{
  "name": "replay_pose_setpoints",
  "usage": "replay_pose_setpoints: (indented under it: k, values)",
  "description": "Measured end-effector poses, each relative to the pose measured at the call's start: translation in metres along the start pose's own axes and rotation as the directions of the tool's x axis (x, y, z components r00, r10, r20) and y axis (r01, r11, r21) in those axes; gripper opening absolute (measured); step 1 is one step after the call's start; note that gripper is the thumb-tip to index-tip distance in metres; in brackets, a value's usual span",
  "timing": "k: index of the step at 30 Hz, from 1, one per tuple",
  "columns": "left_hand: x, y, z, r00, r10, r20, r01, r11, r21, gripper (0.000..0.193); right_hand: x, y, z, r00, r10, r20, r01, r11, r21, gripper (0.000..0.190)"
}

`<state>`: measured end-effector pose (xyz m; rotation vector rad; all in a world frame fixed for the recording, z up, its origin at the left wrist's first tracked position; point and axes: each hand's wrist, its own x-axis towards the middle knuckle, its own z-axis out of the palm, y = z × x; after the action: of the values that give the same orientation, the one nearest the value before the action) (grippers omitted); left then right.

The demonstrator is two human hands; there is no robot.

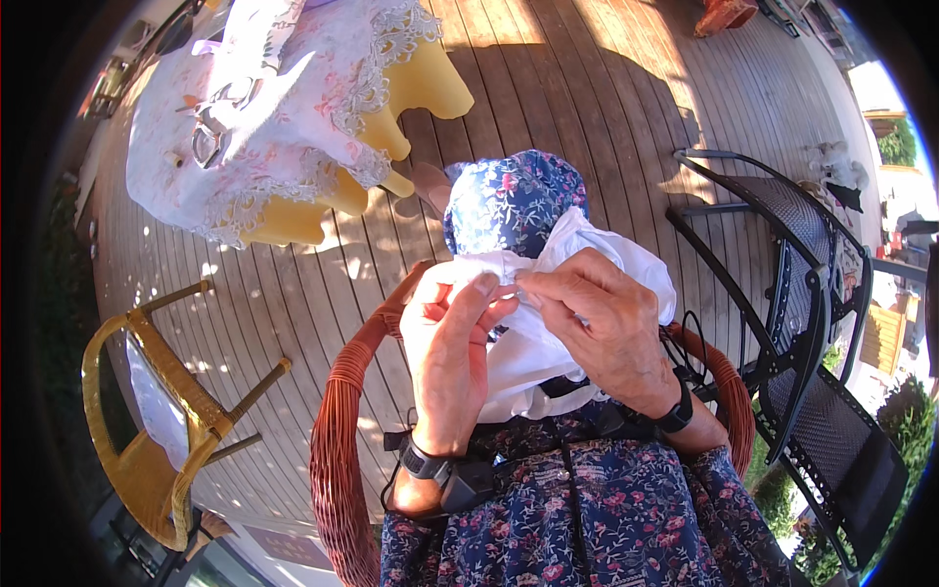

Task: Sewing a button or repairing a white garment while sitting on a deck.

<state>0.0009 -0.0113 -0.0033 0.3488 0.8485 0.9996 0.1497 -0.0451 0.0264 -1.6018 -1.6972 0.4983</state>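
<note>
White fabric (528, 363) lies bunched across my lap, over the blue floral clothing on my knees (513, 198). My left hand (451, 345) pinches a gathered edge of it between thumb and fingers. Close beside, almost touching at the fingertips, my right hand (605, 323) also pinches the fabric edge. Anything small between the fingertips is too fine to make out. Part of the cloth spreads out to the right, beyond my right hand. Both wrists wear dark bands.
I sit in a reddish wicker armchair (345, 440) on a wooden deck. A table with a floral, lace-edged cloth (293, 139) holds scissors (207, 143) at the upper left. A yellow wicker chair (136, 455) stands left, black metal chairs (799, 293) right.
</note>
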Motion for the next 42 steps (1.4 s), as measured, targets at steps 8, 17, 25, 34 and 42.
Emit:
replay_pose_setpoints:
  k: [8, 17, 25, 34, 42]
  values:
    - [-0.001, 0.000, -0.002, 0.999, 0.028, 0.020, -0.029, 0.999, 0.023, 0.013, -0.002, 0.002, 0.009, 0.998, 0.048, -0.035, -0.046, 0.997, 0.056, 0.015]
    - [-0.003, -0.002, 0.001, 1.000, -0.018, -0.016, 0.017, 1.000, -0.014, 0.012, -0.004, 0.004, 0.009, 0.989, 0.145, -0.009, -0.140, 0.968, 0.209, 0.012]
    - [-0.004, -0.004, 0.005, 1.000, 0.016, 0.005, -0.016, 1.000, -0.006, 0.014, -0.006, 0.006, 0.014, 0.972, 0.235, 0.026, -0.226, 0.894, 0.387, 0.007]
    - [-0.003, -0.005, 0.006, 0.999, 0.044, 0.002, -0.044, 0.999, -0.015, 0.015, -0.009, 0.012, 0.018, 0.917, 0.374, 0.140, -0.384, 0.731, 0.563, 0.008]
    - [-0.001, -0.005, 0.007, 0.994, 0.104, -0.034, -0.104, 0.994, 0.016, 0.015, -0.012, 0.013, 0.013, 0.945, 0.312, 0.093, -0.318, 0.826, 0.466, 0.011]
